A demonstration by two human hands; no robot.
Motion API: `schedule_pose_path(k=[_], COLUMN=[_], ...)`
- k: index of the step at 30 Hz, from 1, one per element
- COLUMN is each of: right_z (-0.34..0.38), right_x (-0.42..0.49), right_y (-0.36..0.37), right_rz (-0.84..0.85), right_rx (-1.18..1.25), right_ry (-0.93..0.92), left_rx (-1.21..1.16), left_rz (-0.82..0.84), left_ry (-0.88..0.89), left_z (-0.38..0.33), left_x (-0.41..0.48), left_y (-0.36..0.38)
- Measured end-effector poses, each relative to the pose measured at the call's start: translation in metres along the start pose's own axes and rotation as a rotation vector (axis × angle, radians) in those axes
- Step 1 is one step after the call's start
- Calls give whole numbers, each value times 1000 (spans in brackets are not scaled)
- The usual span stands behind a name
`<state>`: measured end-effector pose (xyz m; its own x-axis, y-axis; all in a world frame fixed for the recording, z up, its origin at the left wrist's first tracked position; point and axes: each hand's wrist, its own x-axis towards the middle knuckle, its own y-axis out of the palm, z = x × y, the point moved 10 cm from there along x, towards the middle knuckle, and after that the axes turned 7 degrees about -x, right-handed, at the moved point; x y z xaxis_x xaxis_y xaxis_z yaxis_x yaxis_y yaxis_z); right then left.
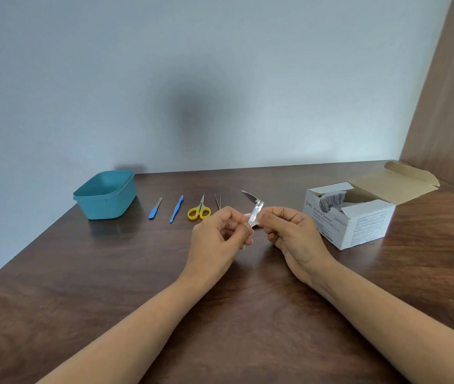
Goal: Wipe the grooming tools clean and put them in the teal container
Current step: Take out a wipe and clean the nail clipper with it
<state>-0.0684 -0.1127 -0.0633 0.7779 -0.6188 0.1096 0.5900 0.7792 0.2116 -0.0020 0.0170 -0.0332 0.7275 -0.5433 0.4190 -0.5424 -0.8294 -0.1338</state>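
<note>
- While both hands meet above the middle of a dark wood-grain table (109,286), they hold a small silver nail clipper (255,210) between them, lifted off the surface.
- The clipper stands nearly upright, and its lever is swung open, pointing up and to the left.
- The left hand (218,234) has its fingers curled and pinches the lower end of the clipper between thumb and fingertips.
- The right hand (289,234), fingers also curled, pinches a small white pad (254,224) against the clipper's body; only the edges of the pad show.
- A teal container (105,196), rectangular with rounded corners and no lid, sits at the far left of the table, well apart from the hands. Its inside is partly out of sight.
- Between the container and the hands, four tools lie in a row on the table, each apart from the next. From left to right they are a nail file (155,208) with a blue handle, a slim blue cuticle tool (176,209), small scissors (199,210) with yellow handles, and thin metal tweezers (217,201).
- To the right stands an open white cardboard box (359,225), its lid flap folded back, with printed sachets showing inside.
- The box front reads "BD Alcohol Swabs" and, below that, "Isopropyl Alcohol 70% (v/v)". Its smaller print is too fine to read.
</note>
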Motion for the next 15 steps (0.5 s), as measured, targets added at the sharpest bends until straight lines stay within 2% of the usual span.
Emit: schedule_pose_path(k=[3, 9, 15], right_z=[-3, 9, -1], right_x=[1, -4, 2], right_y=[-4, -1, -9], right_rz=[-24, -35, -75], right_rx=[96, -139, 18], right_ry=[30, -100, -14], left_rx=[35, 86, 98], left_rz=[13, -27, -13], left_ry=[23, 63, 66], left_z=[-3, -6, -7], left_x=[-1, 0, -1], left_y=[2, -3, 0])
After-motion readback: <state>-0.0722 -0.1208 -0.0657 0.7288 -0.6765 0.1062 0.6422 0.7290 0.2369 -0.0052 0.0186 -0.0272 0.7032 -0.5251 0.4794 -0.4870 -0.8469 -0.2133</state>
